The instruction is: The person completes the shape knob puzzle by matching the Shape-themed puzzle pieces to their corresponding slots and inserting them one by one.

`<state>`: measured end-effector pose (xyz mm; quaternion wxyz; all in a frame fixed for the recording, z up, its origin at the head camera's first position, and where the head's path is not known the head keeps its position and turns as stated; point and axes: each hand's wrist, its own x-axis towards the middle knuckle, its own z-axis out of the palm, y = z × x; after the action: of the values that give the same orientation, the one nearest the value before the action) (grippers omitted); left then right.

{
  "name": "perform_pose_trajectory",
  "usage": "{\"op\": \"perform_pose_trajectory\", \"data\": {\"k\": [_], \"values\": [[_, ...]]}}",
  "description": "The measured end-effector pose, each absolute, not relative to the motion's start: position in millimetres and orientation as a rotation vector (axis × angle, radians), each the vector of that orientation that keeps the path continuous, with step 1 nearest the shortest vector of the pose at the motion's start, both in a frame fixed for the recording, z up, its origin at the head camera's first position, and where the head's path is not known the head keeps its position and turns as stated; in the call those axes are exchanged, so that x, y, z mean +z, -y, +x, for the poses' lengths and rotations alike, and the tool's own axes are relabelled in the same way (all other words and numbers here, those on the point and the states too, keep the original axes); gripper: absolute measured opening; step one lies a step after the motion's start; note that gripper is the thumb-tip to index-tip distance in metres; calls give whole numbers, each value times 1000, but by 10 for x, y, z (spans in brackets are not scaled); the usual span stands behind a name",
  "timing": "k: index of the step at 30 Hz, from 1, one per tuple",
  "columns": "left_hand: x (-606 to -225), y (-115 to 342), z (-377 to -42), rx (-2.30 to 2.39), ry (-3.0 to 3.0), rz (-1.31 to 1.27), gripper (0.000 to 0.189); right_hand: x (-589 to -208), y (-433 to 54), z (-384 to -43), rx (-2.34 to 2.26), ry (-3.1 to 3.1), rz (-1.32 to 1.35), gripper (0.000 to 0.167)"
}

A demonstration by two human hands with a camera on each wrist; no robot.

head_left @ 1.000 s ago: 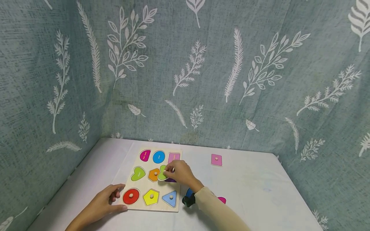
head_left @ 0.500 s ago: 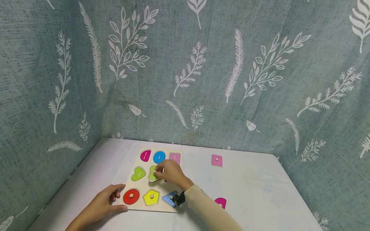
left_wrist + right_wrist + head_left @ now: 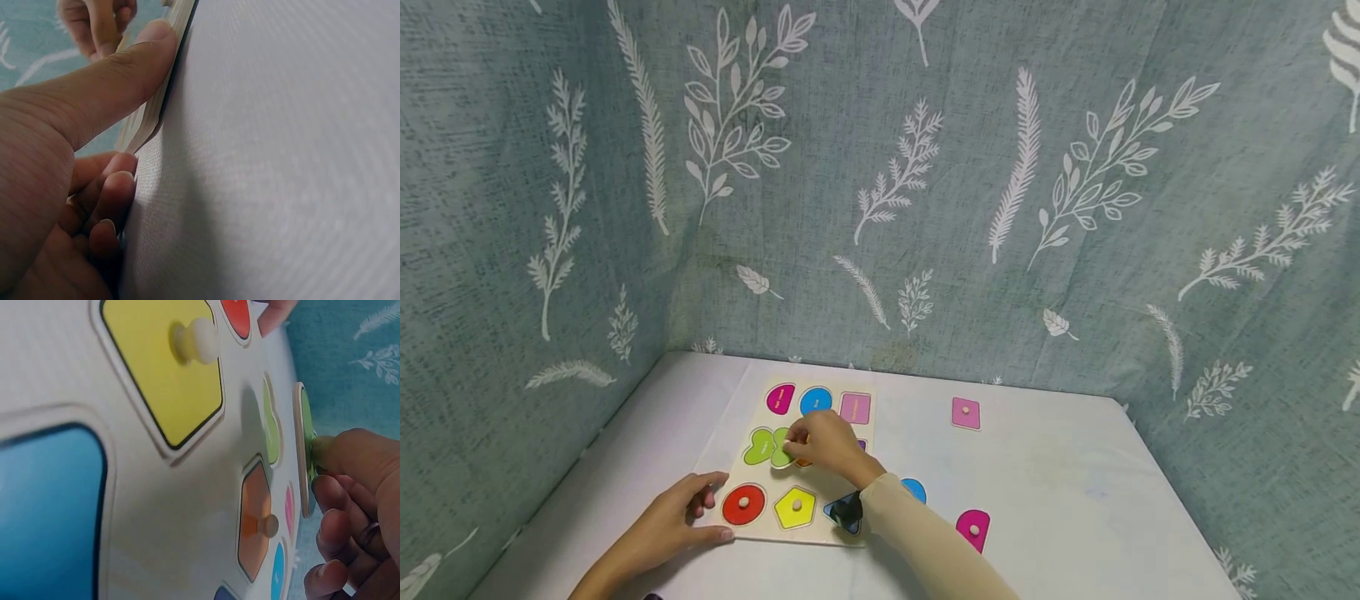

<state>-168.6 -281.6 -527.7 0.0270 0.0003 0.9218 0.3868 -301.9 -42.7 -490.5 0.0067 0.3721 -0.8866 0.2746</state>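
Note:
My right hand (image 3: 827, 446) pinches the knob of a green heart puzzle piece (image 3: 779, 455). In the right wrist view the heart piece (image 3: 305, 450) is raised off the wooden puzzle board (image 3: 812, 536). From the head it overlaps the edge of the green heart recess (image 3: 757, 448). My left hand (image 3: 666, 525) holds the board's near left corner, thumb along the front edge and index finger at the left side. The thumb (image 3: 125, 81) lies on the board's edge in the left wrist view. Under my right hand, an orange hexagon (image 3: 255, 515) sits in its slot.
Seated pieces include a red circle (image 3: 743, 504), a yellow pentagon (image 3: 795, 508) and a blue triangle, partly hidden by the right wrist's black camera (image 3: 848, 508). Loose on the white table (image 3: 1060, 517) lie a pink square (image 3: 966, 413), a magenta half-round (image 3: 973, 530) and a partly covered blue circle (image 3: 914, 490).
My right hand has carried the green heart piece leftward across the board, from over the orange hexagon to beside the heart recess. The left hand has kept its place at the corner.

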Motion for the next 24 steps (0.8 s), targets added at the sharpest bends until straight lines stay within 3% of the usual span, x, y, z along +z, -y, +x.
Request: {"op": "perform_pose_trajectory", "data": {"k": [24], "values": [[-5291,2832,-1675,1231,-2835,18,93,-5036,756,-3044,813,2844,1064,11]]}}
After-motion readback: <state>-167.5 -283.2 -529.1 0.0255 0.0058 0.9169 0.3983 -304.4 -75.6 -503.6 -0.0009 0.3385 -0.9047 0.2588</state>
